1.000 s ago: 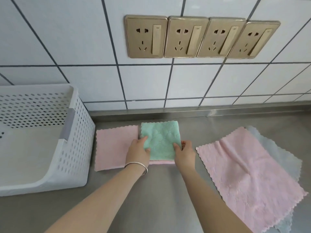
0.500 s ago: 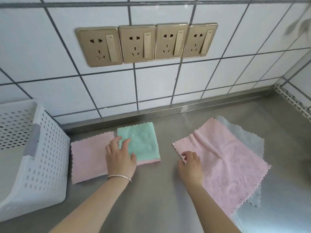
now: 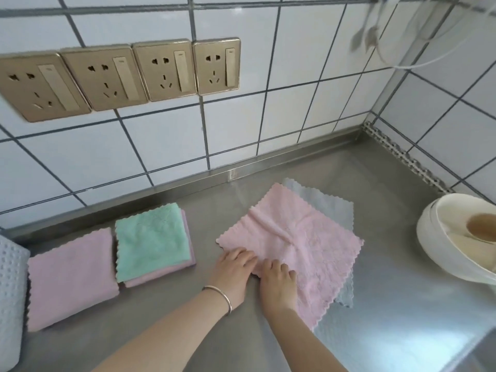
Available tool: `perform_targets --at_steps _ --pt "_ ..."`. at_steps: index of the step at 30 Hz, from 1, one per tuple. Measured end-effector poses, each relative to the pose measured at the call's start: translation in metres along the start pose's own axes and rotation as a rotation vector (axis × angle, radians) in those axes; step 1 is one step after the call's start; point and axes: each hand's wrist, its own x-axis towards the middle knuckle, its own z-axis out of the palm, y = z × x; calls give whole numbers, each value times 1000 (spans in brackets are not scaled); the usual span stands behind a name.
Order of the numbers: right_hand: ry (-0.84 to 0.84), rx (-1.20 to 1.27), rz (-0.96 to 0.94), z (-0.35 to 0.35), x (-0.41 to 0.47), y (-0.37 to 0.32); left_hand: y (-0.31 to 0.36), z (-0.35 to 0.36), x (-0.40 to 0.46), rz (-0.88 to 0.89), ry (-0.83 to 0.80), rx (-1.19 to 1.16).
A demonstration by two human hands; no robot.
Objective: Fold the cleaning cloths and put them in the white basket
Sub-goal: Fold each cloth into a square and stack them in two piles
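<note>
An unfolded pink cloth (image 3: 300, 245) lies spread on the steel counter over a grey cloth (image 3: 330, 208). My left hand (image 3: 236, 267) and my right hand (image 3: 277, 280) rest side by side at its near left corner, fingers on the fabric edge. To the left sits a folded green cloth (image 3: 151, 241) on top of a folded pink one (image 3: 161, 276). Further left lies another folded pink cloth (image 3: 71, 277). Only a corner of the white basket (image 3: 10, 291) shows at the left edge.
The tiled wall with gold sockets (image 3: 115, 76) runs along the back. A white bowl (image 3: 456, 237) holding dishes stands at the right edge. A side wall closes the counter's right corner.
The view swung right, pushing the basket almost out of frame. My left hand left the green cloth and joined my right hand at the pink cloth's near left corner.
</note>
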Motion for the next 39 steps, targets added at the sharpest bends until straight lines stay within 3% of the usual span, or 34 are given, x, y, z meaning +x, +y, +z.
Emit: perform_targets --at_steps 6,11,15,18,19,21,25,28,30,34,37,39 --pt "241 127 -34 -19 11 29 16 -10 37 41 115 100" --pt "386 109 -41 -30 13 54 9 -12 61 -74 112 -28" --pt "195 -30 77 -28 6 73 2 -16 60 -164 -2 -94" --pt "-47 -75 230 -42 2 93 -1 -19 57 -142 119 -185" --pt "-49 -64 287 -44 3 103 -2 -21 56 -130 143 -204" --pt "54 13 330 -57 -1 111 -2 -35 50 -143 138 -246" --pt "519 153 181 -107 2 110 -1 -75 32 -216 270 -429" --pt "650 216 111 -162 6 100 -9 -120 7 -218 462 -448" --pt "616 318 45 -194 2 85 -21 -154 -20 -210 534 -430" --pt "369 568 -116 -232 -1 45 -57 -200 -76 -308 540 -455" --pt "227 546 -165 -233 1 9 -85 -210 -112 -432 526 -404" --pt "227 535 -222 -234 -3 -21 -99 -215 -139 -483 532 -385"
